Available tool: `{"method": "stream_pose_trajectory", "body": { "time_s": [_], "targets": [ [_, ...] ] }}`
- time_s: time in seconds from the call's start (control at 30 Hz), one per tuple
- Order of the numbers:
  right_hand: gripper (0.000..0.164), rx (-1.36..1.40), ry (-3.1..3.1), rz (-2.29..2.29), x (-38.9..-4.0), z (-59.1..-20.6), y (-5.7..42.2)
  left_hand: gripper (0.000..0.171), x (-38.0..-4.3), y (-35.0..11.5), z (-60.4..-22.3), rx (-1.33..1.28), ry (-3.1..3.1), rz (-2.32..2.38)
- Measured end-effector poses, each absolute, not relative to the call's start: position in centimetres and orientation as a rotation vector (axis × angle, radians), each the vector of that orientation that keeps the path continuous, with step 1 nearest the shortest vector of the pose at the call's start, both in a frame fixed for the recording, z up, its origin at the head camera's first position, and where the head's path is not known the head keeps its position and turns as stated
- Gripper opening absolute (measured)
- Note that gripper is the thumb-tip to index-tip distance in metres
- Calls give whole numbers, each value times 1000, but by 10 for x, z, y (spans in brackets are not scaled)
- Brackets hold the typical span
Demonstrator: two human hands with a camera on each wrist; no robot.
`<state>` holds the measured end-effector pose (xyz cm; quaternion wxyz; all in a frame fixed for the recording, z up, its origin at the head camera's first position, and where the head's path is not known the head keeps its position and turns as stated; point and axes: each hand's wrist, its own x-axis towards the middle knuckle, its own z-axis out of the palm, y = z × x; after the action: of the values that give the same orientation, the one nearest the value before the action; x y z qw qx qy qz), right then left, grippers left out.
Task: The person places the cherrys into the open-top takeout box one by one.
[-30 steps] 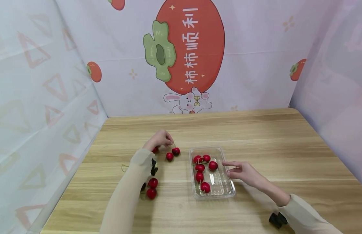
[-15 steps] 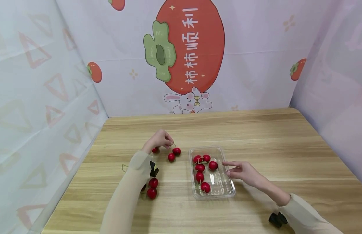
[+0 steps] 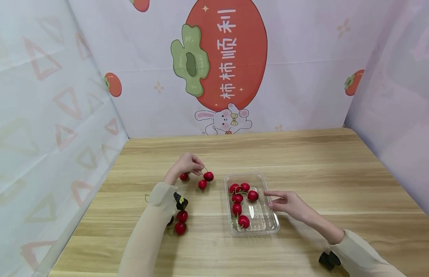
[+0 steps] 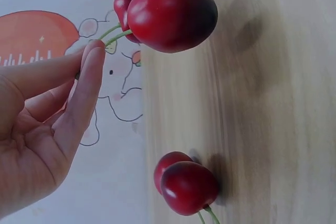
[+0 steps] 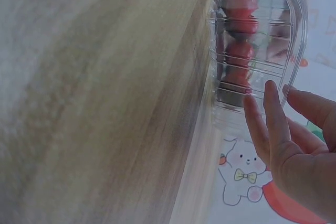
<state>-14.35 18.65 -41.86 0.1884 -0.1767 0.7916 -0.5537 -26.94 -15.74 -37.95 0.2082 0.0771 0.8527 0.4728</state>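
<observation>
My left hand [image 3: 189,163] is over the far left-middle of the table, its fingertips pinching the thin green stems of a pair of dark red cherries [image 4: 173,17]. In the left wrist view the pair hangs off the wood, with its shadow on the table. Another cherry [image 3: 184,176] shows partly behind that hand. My right hand [image 3: 287,204] is at the right side of a clear plastic box [image 3: 264,223], its fingers extended and fingertips right at the rim. Several red cherries [image 3: 244,221] with stems lie inside the box, mostly along its left side.
Two more cherries [image 3: 181,228] lie on the wooden table [image 3: 207,254] beside my left forearm, with a dark round thing partly hidden there. A thin stem [image 3: 147,197] shows left of that sleeve. Printed cloth walls [image 3: 297,69] stand behind and at both sides.
My left hand has moved slightly up and left, and the cherry pair has risen a little with it. The right hand and the box have stayed in place.
</observation>
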Motion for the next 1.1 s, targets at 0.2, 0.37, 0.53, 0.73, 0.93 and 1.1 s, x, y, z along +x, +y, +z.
{"method": "stream_pose_trajectory", "body": {
  "time_s": [0.2, 0.37, 0.53, 0.73, 0.93, 1.1],
  "targets": [
    [47, -496, 2234, -1554, -144, -419, 186, 16, -265, -157, -374, 175, 2353, 1371],
    [47, -485, 2228, -1558, -145, -420, 186, 19, -263, -156, -371, 126, 2320, 1422],
    [48, -493, 2219, -1567, -145, -421, 186, 21, -259, -152, -367, 88, 2252, 1504],
    [48, -496, 2199, -1589, -145, -422, 187, 20, -250, -145, -360, 120, 2181, 1581],
    [47, -503, 2203, -1584, -145, -421, 187, 21, -240, -136, -355, 223, 2156, 1576],
    [48, -501, 2203, -1584, -145, -421, 187, 19, -235, -127, -356, 274, 2132, 1569]
  ]
}}
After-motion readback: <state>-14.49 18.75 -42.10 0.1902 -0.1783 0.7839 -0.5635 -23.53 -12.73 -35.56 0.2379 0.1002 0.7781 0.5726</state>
